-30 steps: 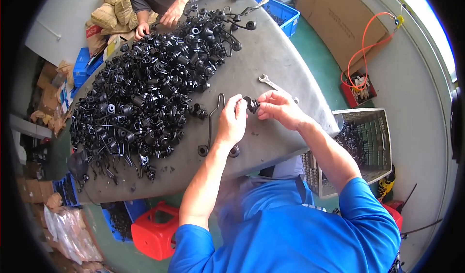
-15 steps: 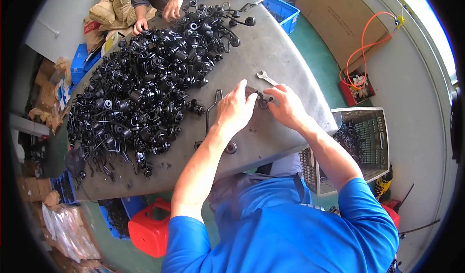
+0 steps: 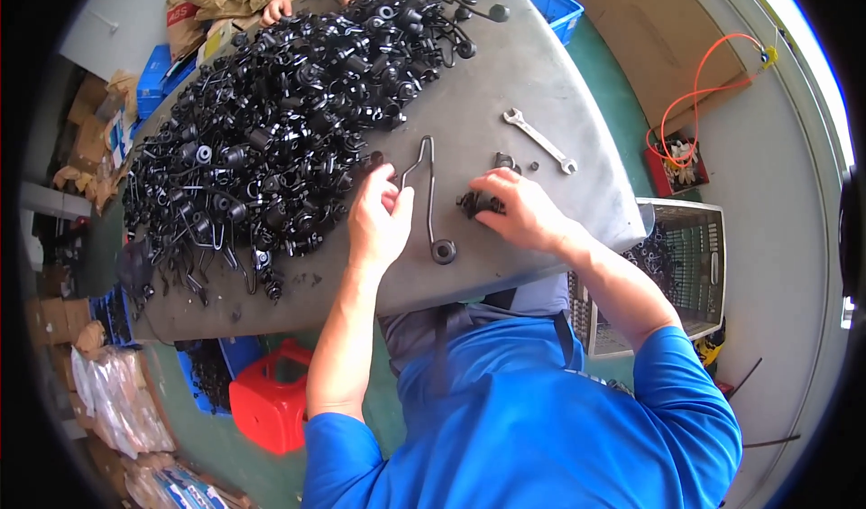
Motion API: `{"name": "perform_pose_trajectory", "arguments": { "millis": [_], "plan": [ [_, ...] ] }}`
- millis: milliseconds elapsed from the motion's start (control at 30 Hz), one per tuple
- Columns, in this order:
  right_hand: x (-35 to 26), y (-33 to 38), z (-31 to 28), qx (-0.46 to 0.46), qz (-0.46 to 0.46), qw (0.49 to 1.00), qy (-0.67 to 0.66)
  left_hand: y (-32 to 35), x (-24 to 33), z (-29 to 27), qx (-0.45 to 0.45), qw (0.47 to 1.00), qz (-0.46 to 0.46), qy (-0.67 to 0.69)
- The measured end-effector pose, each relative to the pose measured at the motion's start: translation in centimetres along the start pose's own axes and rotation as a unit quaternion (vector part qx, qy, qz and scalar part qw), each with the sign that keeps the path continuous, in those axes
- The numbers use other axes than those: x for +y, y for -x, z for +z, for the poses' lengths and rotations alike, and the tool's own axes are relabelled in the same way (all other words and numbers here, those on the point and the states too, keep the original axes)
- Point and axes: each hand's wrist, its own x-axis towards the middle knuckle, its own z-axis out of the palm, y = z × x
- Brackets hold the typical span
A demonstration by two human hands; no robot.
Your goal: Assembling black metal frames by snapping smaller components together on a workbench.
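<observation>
The step in hand seems to be the fitting of a small part to one bent rod, taken out from the big pile. Nearest to the person, the left hand [image 3: 379, 223] lies on the desk [image 3: 541, 103] with its fingers bent and loosely closed; it touches the bent black metal rod [image 3: 428, 193] at the rod's left side, but I cannot tell if it really grips it. The rod lies flat between the two hands, and its round eyelet end [image 3: 442, 251] points toward the person. The right hand [image 3: 523, 211] is curled over a small black clamp piece [image 3: 476, 204] just right of the rod, with the fingertips closed on it. I judge that the next move calls for bringing this piece exactly to the rod and holding the rod steady, so both hands must work close together. A little farther, a small black nut [image 3: 502, 160] and a silver open-end wrench [image 3: 539, 140] lie on the bare right part of the desk, near the right hand and free to reach. To the left and farther, a large pile of black metal parts [image 3: 271, 139] covers most of the desk and comes just beside the left hand; loose rods from it could hook with the rod in work. At the far edge another person's hand [image 3: 276, 7] rests by the pile. Right of the desk stands a grey wire basket [image 3: 686, 265], and on the floor below a red plastic stool [image 3: 271, 401].
</observation>
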Motion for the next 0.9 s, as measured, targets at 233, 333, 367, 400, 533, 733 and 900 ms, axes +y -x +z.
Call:
{"name": "perform_pose_trajectory", "arguments": {
  "millis": [233,333,367,400,533,733,900],
  "plan": [
    [-2.3,-1.6,-0.7,0.0,0.135,0.943,-0.303,3.9,0.5,3.0,-0.03,0.979,-0.045,0.196],
    [-2.6,-1.4,-0.7,0.075,0.011,0.983,-0.164,4.3,1.4,3.0,-0.04,0.975,-0.008,0.22],
    [-2.7,-1.5,-0.8,0.072,0.011,0.984,-0.162,4.1,1.7,2.6,-0.034,0.965,-0.034,0.257],
    [-3.0,-1.3,-0.9,0.079,0.011,0.988,-0.132,4.0,2.1,2.1,-0.029,0.954,-0.06,0.293],
    [-3.7,-1.5,-0.6,0.065,-0.022,0.996,-0.059,2.2,3.2,1.5,-0.156,0.853,-0.173,0.467],
    [-4.6,-4.1,-0.9,0.065,-0.023,0.994,-0.083,-0.4,4.1,0.4,-0.109,0.934,-0.06,0.335],
    [-6.1,-5.1,-0.5,0.061,0.012,0.998,-0.031,-0.6,3.3,0.1,-0.09,0.955,-0.014,0.283]
  ]
}}
